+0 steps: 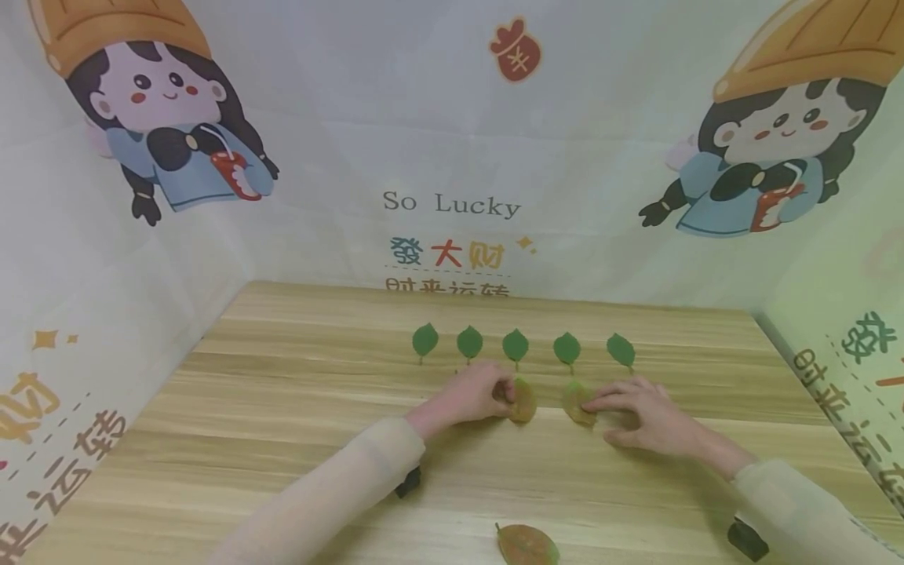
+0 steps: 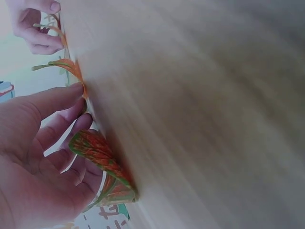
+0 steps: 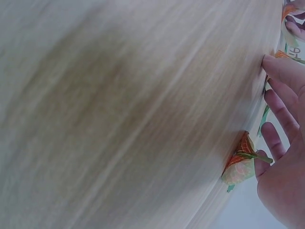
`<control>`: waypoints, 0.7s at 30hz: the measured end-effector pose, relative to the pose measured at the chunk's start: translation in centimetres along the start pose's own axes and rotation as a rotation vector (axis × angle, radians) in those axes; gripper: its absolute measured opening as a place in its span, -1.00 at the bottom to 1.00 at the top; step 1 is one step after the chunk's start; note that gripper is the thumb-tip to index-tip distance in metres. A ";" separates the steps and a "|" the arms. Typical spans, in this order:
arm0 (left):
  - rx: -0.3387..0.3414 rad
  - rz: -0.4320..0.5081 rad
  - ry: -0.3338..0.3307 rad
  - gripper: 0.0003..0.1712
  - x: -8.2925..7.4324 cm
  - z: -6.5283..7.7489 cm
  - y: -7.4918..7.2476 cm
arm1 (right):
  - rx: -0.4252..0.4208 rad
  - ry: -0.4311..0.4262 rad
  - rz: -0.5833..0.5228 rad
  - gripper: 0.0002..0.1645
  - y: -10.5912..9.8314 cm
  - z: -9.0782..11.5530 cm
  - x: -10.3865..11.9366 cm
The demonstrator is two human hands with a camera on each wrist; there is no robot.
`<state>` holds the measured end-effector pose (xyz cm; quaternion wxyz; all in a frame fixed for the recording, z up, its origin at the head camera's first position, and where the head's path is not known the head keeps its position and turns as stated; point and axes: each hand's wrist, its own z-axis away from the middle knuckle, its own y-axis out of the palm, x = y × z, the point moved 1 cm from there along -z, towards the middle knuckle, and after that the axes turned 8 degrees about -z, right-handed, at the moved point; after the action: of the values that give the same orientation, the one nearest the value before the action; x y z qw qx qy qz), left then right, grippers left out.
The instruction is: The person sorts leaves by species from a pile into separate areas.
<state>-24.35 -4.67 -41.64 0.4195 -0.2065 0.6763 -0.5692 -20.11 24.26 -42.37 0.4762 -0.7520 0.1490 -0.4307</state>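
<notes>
My left hand [image 1: 475,394] has curled fingers, with thumb and index pinching the left edge of an orange-green leaf [image 1: 524,402]. My right hand [image 1: 653,420] has its fingers stretched out, fingertips touching the right side of a second yellow-green leaf [image 1: 575,395]; its thumb stands apart. Both leaves lie on the wooden table [image 1: 282,392]. Beneath my left palm, the left wrist view shows a curled red-orange leaf [image 2: 97,148]. Another curled orange leaf [image 3: 242,155] sits by my right little finger in the right wrist view. Both are hidden behind my hands in the head view.
Several green leaves, among them a middle one [image 1: 515,344], form a row beyond my hands. Nearer me lies a reddish-green leaf [image 1: 528,544]. A printed cloth [image 1: 339,157] hangs behind the table and along both sides.
</notes>
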 end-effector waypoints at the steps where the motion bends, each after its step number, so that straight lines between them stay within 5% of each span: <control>1: 0.010 0.003 -0.003 -0.89 0.0 0.0 0.0 | -0.001 0.000 0.002 -0.48 0.0 0.0 0.0; 7: 0.043 0.000 -0.021 -0.95 0.0 -0.3 0.0 | -0.007 -0.007 0.005 -0.48 0.1 0.1 0.0; 21: -0.005 -0.005 -0.026 -0.82 -0.3 -0.3 -0.1 | -0.042 -0.022 0.022 -0.43 0.2 0.1 0.4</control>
<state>-24.41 -4.29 -41.44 0.4262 -0.2167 0.6716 -0.5660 -19.73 23.94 -42.37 0.4665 -0.7650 0.1609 -0.4139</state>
